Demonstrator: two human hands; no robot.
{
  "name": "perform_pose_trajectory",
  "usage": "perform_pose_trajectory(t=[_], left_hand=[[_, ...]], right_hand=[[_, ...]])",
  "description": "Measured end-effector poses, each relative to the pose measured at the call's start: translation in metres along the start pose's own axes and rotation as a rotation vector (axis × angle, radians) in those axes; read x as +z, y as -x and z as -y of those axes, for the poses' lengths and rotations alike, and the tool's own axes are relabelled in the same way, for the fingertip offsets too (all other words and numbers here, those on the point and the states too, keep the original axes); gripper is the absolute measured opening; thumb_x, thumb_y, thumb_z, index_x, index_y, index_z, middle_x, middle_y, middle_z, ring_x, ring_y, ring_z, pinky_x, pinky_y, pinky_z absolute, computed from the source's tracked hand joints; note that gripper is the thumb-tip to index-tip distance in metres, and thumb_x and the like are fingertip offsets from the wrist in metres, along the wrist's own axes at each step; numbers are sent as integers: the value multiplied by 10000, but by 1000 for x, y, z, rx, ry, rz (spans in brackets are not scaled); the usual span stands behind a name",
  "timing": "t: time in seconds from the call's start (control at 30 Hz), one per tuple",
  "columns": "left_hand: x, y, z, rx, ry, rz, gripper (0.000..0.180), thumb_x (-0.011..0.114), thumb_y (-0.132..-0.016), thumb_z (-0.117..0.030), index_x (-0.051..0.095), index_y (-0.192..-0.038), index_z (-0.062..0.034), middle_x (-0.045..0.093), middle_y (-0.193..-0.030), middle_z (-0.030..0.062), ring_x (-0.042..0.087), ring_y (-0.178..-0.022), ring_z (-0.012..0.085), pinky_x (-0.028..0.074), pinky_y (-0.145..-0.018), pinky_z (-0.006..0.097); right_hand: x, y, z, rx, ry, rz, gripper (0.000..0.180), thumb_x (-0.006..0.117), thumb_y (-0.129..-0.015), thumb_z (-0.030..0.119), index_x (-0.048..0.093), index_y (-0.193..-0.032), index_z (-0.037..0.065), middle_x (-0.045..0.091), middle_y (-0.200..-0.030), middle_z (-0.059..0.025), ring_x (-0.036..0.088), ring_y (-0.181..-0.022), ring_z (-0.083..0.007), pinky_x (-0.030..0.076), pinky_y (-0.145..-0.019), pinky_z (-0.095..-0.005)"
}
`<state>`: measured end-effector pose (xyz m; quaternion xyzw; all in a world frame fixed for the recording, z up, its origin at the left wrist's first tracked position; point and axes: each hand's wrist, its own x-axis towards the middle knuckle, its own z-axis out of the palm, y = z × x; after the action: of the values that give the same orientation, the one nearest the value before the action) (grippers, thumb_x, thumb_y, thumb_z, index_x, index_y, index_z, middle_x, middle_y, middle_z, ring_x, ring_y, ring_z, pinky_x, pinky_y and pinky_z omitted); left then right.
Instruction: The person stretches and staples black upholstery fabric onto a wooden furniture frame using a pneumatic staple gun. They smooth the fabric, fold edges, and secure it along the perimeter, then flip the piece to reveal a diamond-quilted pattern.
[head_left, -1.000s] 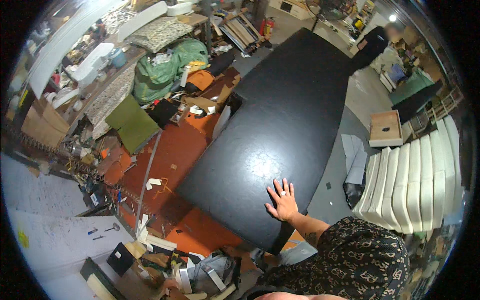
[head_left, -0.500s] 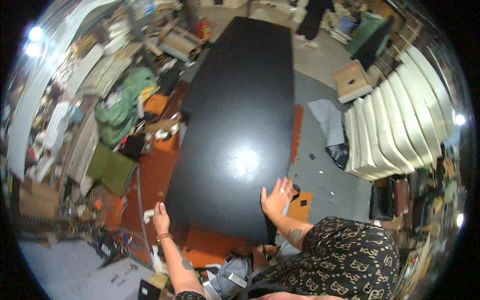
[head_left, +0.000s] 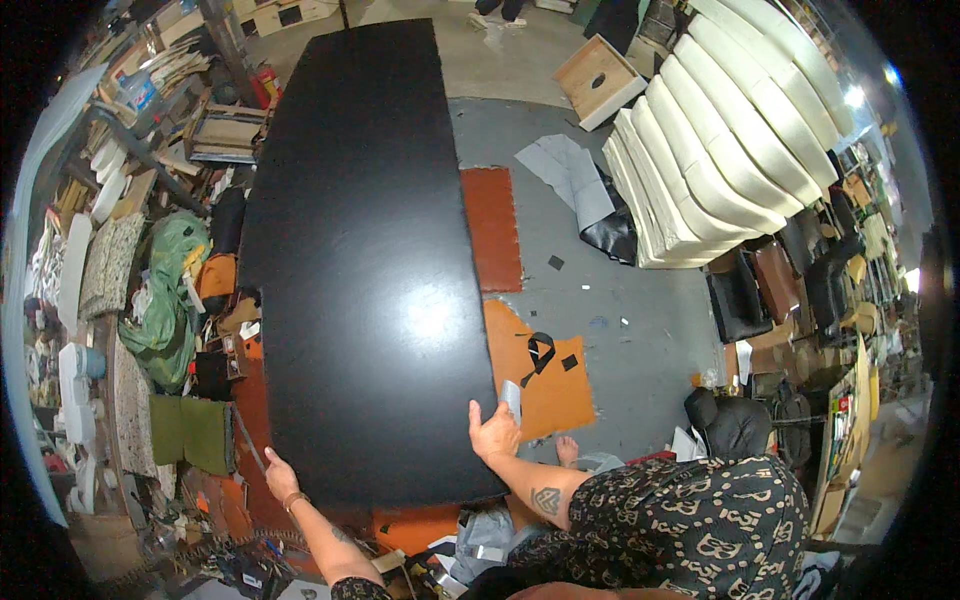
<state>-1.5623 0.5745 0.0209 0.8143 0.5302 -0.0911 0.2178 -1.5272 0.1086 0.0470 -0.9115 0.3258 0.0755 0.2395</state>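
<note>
Black and faintly glossy, the large tabletop panel point(head_left: 365, 260) fills the middle of the frame from the top edge down to the lower centre, its long sides bowed and a pale patch of glare sitting right of its middle. Both hands are at its near end. The right hand point(head_left: 493, 432), at the lower right corner of the panel, lies on the edge with the thumb spread away from the fingers, and a small grey scrap point(head_left: 511, 398) stands up between those fingers. The left hand point(head_left: 280, 477), at the lower left corner, grips the panel's edge with fingers curled close together.

Below it lies a grey concrete floor point(head_left: 640, 330), seen to the right of the panel, with a rust-brown leather piece point(head_left: 492, 228) beside the panel's right edge and an orange sheet point(head_left: 552, 385) lower down carrying black offcuts. A stack of cream foam cushions point(head_left: 720, 130) fills the upper right, with a grey fabric sheet point(head_left: 565, 170) and a wooden box point(head_left: 597, 78) near it. Dark chair parts point(head_left: 740, 295) crowd the right side.

Left of the panel the room is thick with clutter: a green bag point(head_left: 165, 300), green cloth point(head_left: 190, 430), and shelving with rolls and boards. Someone's feet show at the top edge.
</note>
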Motion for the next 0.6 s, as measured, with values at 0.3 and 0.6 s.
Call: perform_pose_trajectory(t=[0.3,0.6], left_hand=[[8,7,-12,-115,-59,-105,1006,251,-1047,-744,662,-1310,135,637,-1394,321,588,-1319,472,411,-1148,511],[5,77,-34,-18,-93,-192,1047,235,-1037,-765,680,-1244,159,649,-1327,367,604,-1272,517,445,-1100,544]], right_hand=[[-17,-24,-12,14,-139,169,755,592,-953,687,623,-1172,-35,714,-1030,-316,709,-988,-487,547,-890,-565],[-52,-61,-63,40,-215,218,747,588,-949,716,618,-1162,0,729,-1034,-299,716,-1003,-481,556,-884,-572]])
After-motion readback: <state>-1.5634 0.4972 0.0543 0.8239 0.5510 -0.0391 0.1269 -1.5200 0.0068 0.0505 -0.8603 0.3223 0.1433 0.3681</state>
